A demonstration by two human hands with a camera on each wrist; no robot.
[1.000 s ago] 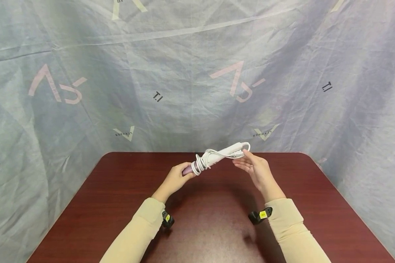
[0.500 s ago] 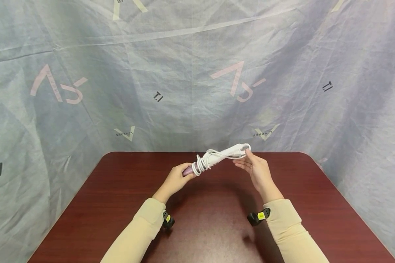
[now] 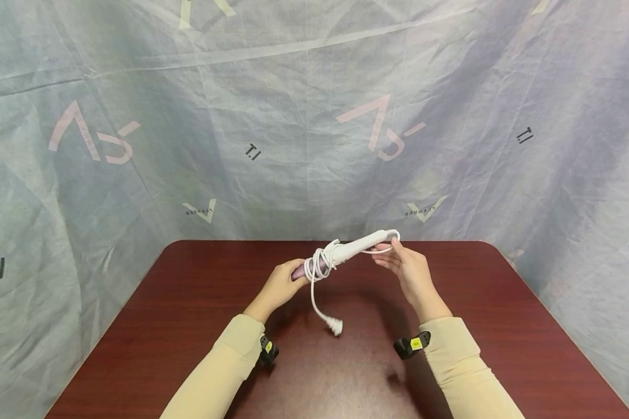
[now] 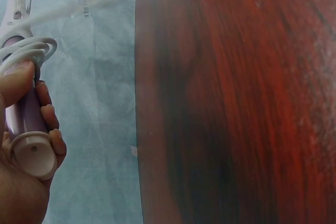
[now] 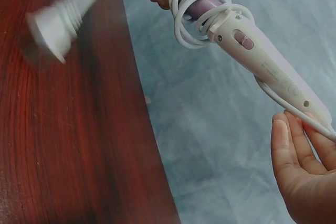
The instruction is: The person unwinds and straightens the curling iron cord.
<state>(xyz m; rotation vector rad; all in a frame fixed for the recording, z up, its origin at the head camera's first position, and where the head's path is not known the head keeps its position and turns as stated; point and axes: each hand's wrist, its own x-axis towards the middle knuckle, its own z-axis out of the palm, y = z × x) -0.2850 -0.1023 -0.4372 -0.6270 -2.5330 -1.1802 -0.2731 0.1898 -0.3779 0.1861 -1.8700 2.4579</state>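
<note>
Wand (image 3: 364, 242), white and purple, slants near the middle of the head view; left hand (image 3: 279, 283) curls its fingers around the purple end. Right hand (image 3: 414, 273) has extended fingers touching the cord (image 5: 283, 104); whether they pinch it, I cannot tell.

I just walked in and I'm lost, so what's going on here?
Someone holds a white and purple wand-like appliance above the table. The left hand grips the purple barrel; the right hand is at the handle end, by the cord. Some cord wraps around the barrel, while the plug hangs free.
</note>
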